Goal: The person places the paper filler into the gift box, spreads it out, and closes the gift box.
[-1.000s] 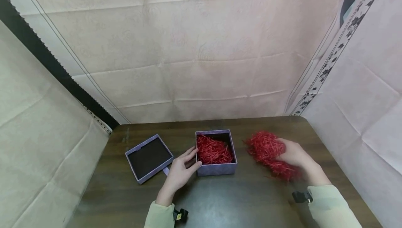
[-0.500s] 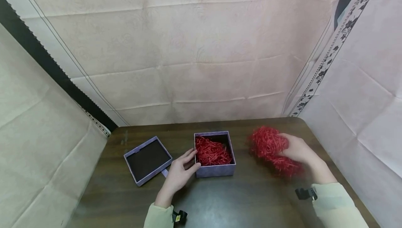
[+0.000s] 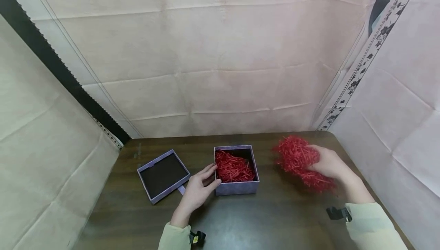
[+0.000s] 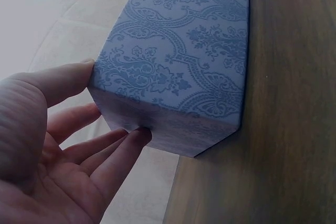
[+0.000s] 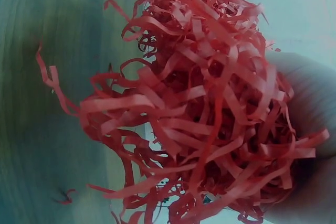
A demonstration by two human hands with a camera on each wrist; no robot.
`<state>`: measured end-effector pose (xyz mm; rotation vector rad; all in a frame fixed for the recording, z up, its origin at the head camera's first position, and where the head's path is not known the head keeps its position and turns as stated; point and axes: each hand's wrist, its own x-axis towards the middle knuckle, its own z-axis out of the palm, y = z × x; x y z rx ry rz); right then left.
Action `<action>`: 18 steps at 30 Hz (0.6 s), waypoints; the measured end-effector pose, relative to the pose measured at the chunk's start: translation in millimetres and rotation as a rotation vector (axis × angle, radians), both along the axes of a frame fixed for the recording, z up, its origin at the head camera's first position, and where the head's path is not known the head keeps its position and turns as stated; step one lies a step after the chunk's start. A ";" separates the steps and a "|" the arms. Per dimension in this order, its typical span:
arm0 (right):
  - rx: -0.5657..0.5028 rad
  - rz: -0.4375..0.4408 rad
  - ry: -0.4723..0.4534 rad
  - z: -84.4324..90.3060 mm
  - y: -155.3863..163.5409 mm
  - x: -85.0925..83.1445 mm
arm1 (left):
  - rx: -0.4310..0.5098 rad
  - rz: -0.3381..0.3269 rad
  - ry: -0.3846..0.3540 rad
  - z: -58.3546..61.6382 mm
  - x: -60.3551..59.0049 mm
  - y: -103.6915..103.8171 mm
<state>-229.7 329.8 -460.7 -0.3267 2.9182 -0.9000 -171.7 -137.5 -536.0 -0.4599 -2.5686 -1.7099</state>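
Note:
A purple patterned box stands on the table with its top uncovered. Red shredded paper fills part of it. My left hand rests against the box's left side. In the left wrist view its thumb touches the front corner, while fairly straight fingers touch the side of the box. At the right, my right hand grips a big loose clump of red shredded paper, held above the table. The clump hides most of its fingers in the right wrist view.
Left of the box lies its lid, black inside up, with a short purple ribbon sticking out. A stray red strip shows on the table. Pale cloth hangs behind and at both sides.
My right hand has moved slightly right with the clump of red shredded paper. The left hand, box and lid have stayed in place.

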 end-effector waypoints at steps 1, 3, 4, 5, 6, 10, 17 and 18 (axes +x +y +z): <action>-0.002 0.002 0.001 -0.4 -0.2 0.4 | -0.006 -0.003 0.003 0.1 -0.4 -0.2; -0.001 0.000 0.002 -0.9 -1.3 0.8 | -0.018 -0.006 0.008 0.3 -0.7 -0.8; -0.002 -0.001 0.005 -0.9 -2.5 0.7 | -0.024 -0.004 0.007 0.3 -0.7 -1.2; -0.003 0.001 0.008 -0.7 -4.1 0.7 | -0.030 -0.003 0.012 0.0 -0.6 -1.6; -0.005 0.000 0.010 -0.3 -5.6 0.8 | -0.032 0.000 0.007 0.0 -0.4 -1.8; -0.007 0.015 0.028 2.2 -12.0 1.6 | -0.027 0.005 0.004 -1.7 0.4 -1.8; -0.014 0.043 0.064 8.3 -22.9 1.3 | -0.010 -0.004 0.013 -3.4 -1.0 -1.1; -0.014 0.047 0.068 8.9 -25.1 0.4 | -0.010 0.001 0.014 -3.0 -1.0 -1.5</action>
